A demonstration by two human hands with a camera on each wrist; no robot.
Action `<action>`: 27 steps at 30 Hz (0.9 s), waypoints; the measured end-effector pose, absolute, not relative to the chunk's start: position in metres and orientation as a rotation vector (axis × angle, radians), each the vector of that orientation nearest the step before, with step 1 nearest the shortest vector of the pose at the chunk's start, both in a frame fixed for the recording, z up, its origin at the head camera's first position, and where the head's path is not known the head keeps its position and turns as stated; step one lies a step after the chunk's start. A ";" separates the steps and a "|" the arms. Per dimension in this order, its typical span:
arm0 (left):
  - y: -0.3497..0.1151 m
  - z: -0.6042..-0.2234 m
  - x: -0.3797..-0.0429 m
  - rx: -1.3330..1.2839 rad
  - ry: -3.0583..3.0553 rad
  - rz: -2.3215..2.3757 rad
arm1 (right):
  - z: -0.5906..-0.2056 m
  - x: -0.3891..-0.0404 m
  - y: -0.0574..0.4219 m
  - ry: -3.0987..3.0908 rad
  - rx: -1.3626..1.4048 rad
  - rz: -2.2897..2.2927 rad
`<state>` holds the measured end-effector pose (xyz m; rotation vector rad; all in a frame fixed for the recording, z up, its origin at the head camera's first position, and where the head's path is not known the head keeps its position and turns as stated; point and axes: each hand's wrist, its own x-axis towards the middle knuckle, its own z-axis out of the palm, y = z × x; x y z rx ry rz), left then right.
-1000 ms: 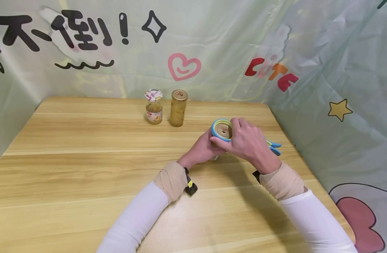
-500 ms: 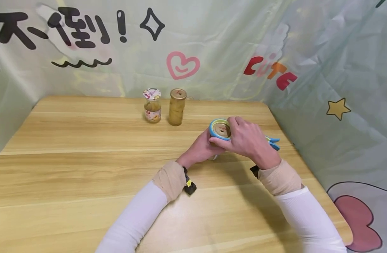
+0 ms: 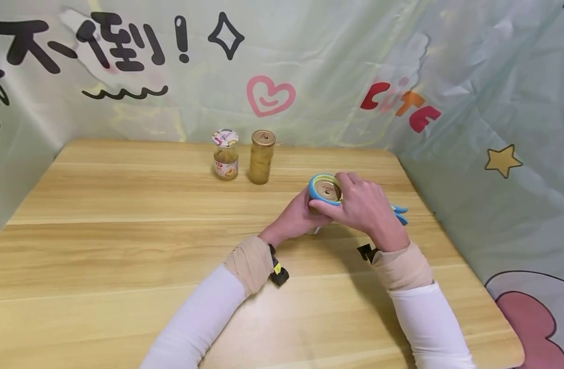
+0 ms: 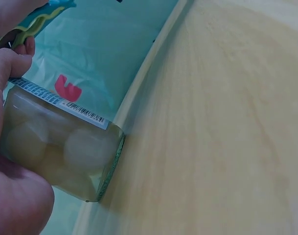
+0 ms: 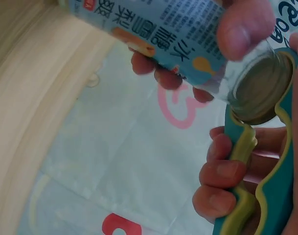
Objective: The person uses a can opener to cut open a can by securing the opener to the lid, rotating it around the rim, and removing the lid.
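One jar [image 4: 60,142] is held upright or nearly so over the right half of the surface [image 3: 125,246], in front of the person; whether its base touches the wood I cannot tell. Pale, rounded pieces show through its glass, and a blue label [image 5: 153,36] with printed characters and a barcode wraps its side. A blue-and-green opener [image 5: 283,200] loops around its gold lid [image 3: 328,190], the handle ends pointing right. The left hand [image 3: 299,215] has its grip wrapped about the jar's body below the lid. The right hand [image 3: 368,209] has its grip curled around the opener's handles, the thumb lying along the loop. Farther back and to the left, two more jars stand side by side, apart from each other: a short jar [image 3: 226,161] with a patterned cover and pinkish label, and a taller jar [image 3: 261,163] with a gold lid and yellowish contents. Both arms wear white sleeves and beige wrist wraps [image 3: 249,265]. Behind hangs a pale cloth [image 3: 323,77] printed with dark characters, a pink heart, "CUTE" and a star.
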<state>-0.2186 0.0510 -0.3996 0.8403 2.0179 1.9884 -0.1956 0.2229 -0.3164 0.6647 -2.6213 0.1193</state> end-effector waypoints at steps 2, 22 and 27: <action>0.051 -0.399 -0.218 0.840 2.021 1.987 | -0.316 -0.195 0.222 -2.624 0.660 0.123; 0.050 -0.397 -0.219 0.827 2.031 1.991 | -0.318 -0.193 0.218 -2.608 0.620 0.098; 0.052 -0.397 -0.218 0.836 2.043 1.984 | -0.319 -0.192 0.219 -2.626 0.604 0.093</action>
